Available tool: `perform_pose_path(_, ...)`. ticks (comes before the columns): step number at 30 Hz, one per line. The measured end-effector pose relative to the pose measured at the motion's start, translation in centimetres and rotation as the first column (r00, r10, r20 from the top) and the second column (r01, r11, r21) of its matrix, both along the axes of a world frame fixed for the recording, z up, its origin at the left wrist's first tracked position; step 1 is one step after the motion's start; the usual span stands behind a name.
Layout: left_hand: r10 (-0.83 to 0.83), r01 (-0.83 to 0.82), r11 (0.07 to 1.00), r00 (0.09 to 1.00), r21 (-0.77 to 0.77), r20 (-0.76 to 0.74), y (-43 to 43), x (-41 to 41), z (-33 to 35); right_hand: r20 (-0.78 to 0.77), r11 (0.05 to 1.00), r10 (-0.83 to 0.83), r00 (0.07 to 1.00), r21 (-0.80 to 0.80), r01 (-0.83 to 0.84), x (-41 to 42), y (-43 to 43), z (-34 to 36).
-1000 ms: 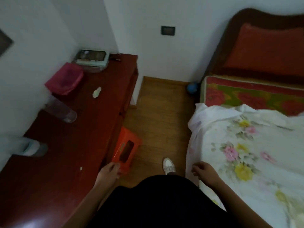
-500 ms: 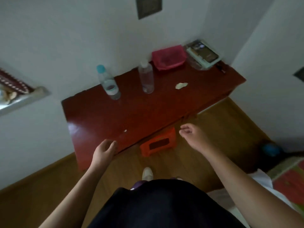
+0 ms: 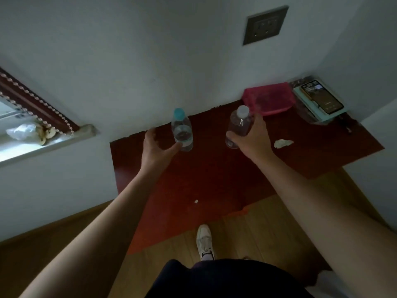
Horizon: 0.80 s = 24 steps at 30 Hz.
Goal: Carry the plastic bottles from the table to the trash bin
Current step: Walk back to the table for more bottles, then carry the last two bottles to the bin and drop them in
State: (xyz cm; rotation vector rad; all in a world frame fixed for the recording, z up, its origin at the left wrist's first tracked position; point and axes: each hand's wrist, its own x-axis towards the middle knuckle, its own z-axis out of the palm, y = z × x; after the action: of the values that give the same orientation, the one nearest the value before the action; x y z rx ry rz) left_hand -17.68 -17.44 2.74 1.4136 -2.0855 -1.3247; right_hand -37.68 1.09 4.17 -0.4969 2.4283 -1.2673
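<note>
Pickup under way, nothing carried yet
Right hand [image 3: 254,136] wraps the white-capped bottle [image 3: 239,125]; left hand [image 3: 155,147], fingers spread, thumbs the blue-capped bottle [image 3: 182,131]. Both stand at the red table's [image 3: 214,179] back edge; no bin visible.

So the right hand [image 3: 253,138] is gripping the white-capped bottle [image 3: 239,125], fingers wrapping round its body. The left hand [image 3: 155,147] is spreading open just beside the blue-capped bottle [image 3: 182,131], which is standing upright on the dark red table [image 3: 214,179] near the wall. A crumpled scrap [image 3: 283,143] is lying just right of the right hand, and a pink basket [image 3: 270,100] is sitting behind it.
</note>
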Motion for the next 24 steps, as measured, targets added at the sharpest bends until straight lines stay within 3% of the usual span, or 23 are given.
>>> perform_pose_path(8,-0.162,0.163,0.984,0.987,0.078,-0.021,-2.3,-5.8,-1.9,-0.031,1.000,0.008,0.999,0.028,-0.007,-2.1,-3.3,-1.8)
perform_pose_path(14,-0.069,0.072,0.995,0.997,0.070,-0.047,-0.7,-5.3,-1.3,-0.025,0.991,0.136,0.990,0.013,-0.135,-2.1,-2.6,-1.7)
perform_pose_path(20,0.216,-0.213,0.976,0.974,0.038,-0.068,2.9,2.7,0.7,0.028,0.934,0.355,0.935,-0.050,-0.353,-0.1,-1.9,-0.7)
perform_pose_path(24,0.472,-0.472,0.881,0.877,0.019,-0.092,7.6,10.5,2.0,0.049,0.800,0.597,0.800,-0.106,-0.591,3.4,-2.0,0.1)
